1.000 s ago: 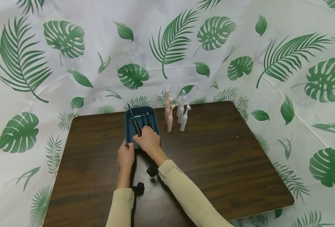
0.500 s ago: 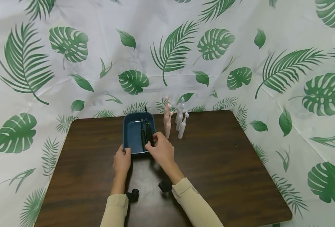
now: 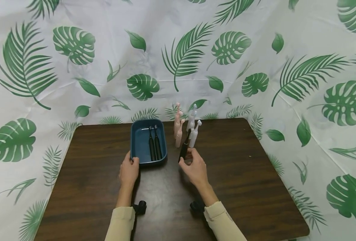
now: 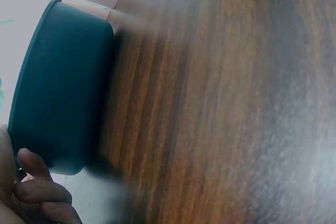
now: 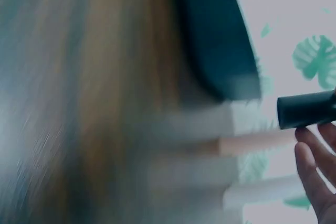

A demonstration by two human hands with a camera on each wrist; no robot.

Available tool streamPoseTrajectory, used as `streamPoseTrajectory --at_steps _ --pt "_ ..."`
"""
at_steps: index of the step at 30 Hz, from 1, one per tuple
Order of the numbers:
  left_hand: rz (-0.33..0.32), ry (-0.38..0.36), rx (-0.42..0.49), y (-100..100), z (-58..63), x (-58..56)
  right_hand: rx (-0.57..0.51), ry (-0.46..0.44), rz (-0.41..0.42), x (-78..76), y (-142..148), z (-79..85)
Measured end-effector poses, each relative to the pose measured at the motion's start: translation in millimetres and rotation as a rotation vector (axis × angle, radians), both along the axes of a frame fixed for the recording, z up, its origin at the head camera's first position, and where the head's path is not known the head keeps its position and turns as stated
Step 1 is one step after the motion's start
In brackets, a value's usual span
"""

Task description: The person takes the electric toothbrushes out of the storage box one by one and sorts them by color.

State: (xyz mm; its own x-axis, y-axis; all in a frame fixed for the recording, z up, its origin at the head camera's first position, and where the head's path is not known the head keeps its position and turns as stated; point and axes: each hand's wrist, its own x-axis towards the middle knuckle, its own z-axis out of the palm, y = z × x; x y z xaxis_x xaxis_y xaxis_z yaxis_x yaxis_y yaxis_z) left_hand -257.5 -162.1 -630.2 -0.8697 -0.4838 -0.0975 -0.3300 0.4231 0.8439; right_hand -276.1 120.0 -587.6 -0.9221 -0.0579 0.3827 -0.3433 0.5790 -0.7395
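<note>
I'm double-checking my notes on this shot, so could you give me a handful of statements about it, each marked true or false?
1. The right hand holds a black brush. True.
2. The left hand grips the tray at a corner. True.
3. The tray is empty. False: two other black brushes lie in it.
4. The pink brushes stand nearer the tray than the white brushes do. True.
5. The pink brushes lie flat. False: they stand upright.
6. The right hand also touches the tray. False: it is apart from it.
</note>
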Motion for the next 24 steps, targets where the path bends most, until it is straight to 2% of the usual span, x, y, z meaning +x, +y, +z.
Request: streamPoseTrajectory --at_steps 4,9,17,24 --pt "-0.013 -0.004 -0.006 1 -1.2 1.1 0.001 -0.028 -0.06 -1.9 28 -11.6" --pt "0.013 0.02 -0.021 3 -3.0 -1.2 0.009 -0.06 -0.122 -18.3 60 -17.0" --pt "0.0 0.012 0.005 -2 -1.5 -2.5 -0.052 -0.071 -0.176 -67.8 87 -13.7" --pt "0.007 0.021 -0.001 -4 -4.3 -4.4 -0.086 -0.101 -0.13 -114.0 90 -13.2"
